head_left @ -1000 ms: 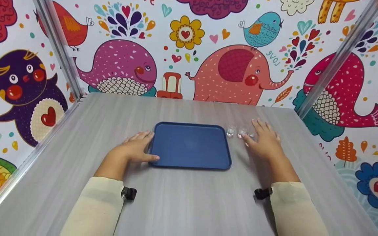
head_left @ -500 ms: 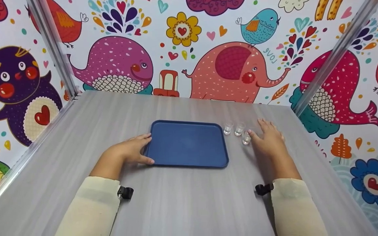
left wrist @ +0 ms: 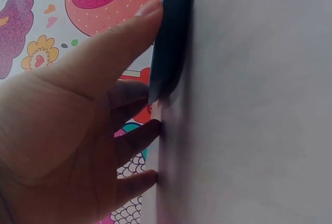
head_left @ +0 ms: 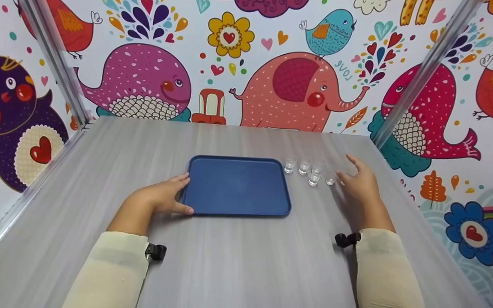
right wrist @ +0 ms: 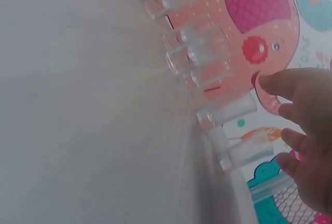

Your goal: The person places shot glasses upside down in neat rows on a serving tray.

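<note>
A dark blue rectangular tray [head_left: 236,186] lies flat on the table. At its left side is my left hand [head_left: 154,199], thumb at the near corner and fingertips along the left rim. In the left wrist view its straight thumb [left wrist: 119,37] meets the tray edge [left wrist: 174,37], with the other fingers spread lower down. Several small clear shot glasses [head_left: 313,176] stand upright right of the tray. My right hand [head_left: 362,186] is just right of the rightmost glass [head_left: 331,179], fingers spread and holding nothing. The right wrist view shows glasses [right wrist: 228,111] in front of those fingertips.
The grey wood-grain table [head_left: 246,256] reaches back to a wall [head_left: 212,55] printed with cartoon animals. Metal posts [head_left: 56,64] frame the corners left and right. A small black camera [head_left: 156,252] is worn at each sleeve cuff.
My right hand has moved right, away from the tray, uncovering more glasses. My left thumb has drawn back from over the tray to its corner. The head view has turned slightly right.
</note>
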`<state>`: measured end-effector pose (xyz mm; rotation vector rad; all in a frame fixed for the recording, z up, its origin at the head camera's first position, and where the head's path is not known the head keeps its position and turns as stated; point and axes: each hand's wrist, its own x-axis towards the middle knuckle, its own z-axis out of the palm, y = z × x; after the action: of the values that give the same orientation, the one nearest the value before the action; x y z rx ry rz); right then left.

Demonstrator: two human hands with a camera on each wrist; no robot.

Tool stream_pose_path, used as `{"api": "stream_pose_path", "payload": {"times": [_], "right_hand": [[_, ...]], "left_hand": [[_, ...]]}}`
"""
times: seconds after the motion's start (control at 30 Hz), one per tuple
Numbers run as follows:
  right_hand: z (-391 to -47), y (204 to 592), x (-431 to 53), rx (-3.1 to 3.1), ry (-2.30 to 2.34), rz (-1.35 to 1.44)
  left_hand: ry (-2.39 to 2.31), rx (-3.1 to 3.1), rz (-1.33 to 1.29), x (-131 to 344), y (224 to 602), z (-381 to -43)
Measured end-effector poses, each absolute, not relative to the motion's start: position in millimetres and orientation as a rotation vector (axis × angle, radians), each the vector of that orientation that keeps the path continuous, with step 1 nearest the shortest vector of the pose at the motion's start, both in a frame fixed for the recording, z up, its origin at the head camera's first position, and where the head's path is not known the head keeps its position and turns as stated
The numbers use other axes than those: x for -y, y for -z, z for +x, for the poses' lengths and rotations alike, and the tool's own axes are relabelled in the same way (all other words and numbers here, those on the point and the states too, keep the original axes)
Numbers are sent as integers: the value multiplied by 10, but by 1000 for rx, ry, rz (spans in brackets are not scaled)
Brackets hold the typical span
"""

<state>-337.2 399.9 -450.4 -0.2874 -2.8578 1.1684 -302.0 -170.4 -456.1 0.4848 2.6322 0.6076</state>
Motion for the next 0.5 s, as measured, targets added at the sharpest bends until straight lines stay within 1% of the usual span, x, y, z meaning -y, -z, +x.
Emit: {"api": "stream_pose_path", "payload": {"times": [0.23, 0.5], "right_hand": [[-3360, 4598, -4093, 2737, -1443, -382], [-3351, 4704, -4240, 2657, -1576, -443]], "left_hand": [[-608, -2627, 468, 1716, 4540, -3006], [-602, -2623, 497, 1691, 4549, -3021]]}}
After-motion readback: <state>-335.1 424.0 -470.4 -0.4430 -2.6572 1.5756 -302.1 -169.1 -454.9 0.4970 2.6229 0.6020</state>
